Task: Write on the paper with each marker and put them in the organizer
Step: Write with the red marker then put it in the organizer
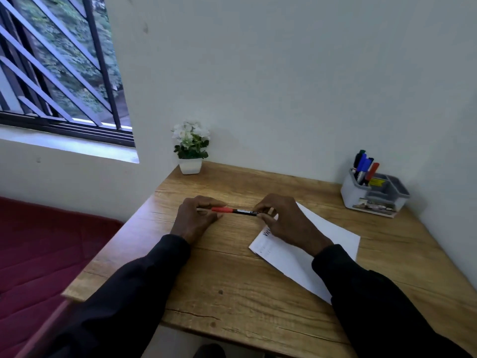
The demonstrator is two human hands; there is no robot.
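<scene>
I see both hands above the middle of the light-brown wooden desk (232, 285), sharing one slim marker with a red cap and black barrel (233, 210), which lies level and crosswise between them. My left hand (197, 215) has its fingers curled round the red cap end. My right hand (281, 218) pinches the black barrel end between thumb and fingertips. I cannot tell whether the cap is seated or parting.

The white sheet of paper (333, 236) lies flat under the right hand and wrist, angled toward the desk's right edge, with dark writing at its left corner.

At the far right corner stands the grey plastic organizer (358, 197), with blue, red and dark markers (364, 166) upright in its left compartment. A white-flowered plant in a white pot (190, 165) sits at the far left corner.
</scene>
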